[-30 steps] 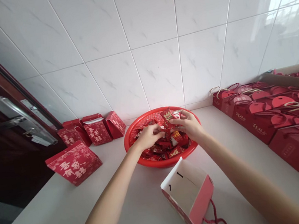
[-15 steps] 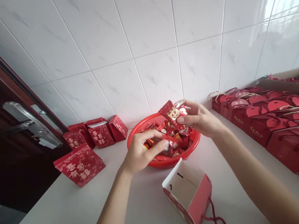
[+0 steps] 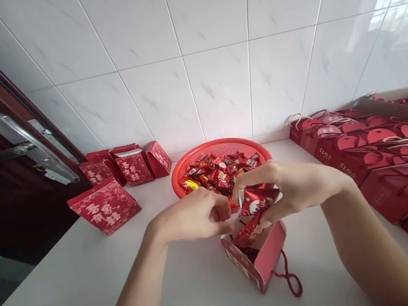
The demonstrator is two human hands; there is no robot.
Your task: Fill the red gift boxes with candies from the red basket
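Note:
My right hand point(image 3: 293, 188) holds red wrapped candies point(image 3: 257, 201) between thumb and fingers, just over the mouth of a small red gift box point(image 3: 271, 255). My left hand point(image 3: 194, 216) reaches to the box's far left side with fingers curled; what they hold, if anything, is hidden. Another red wrapper point(image 3: 250, 233) is at the box's opening, below my right thumb. The box stands with its top open and a dark red cord point(image 3: 289, 278) hanging from its right side. Behind both hands sits a red plastic basket point(image 3: 222, 145) full of mixed wrapped candies.
Several red boxes with gold-white lettering point(image 3: 107, 207) stand at the left, near a dark door with a metal handle point(image 3: 30, 148). Along the right, many red corded boxes point(image 3: 360, 150) are packed in rows. A tiled wall point(image 3: 217, 84) closes off the back.
Both hands have come from the basket toward me, down to the gift box. The candies in my right hand came along, and red wrappers now show in the box, which was bare inside before.

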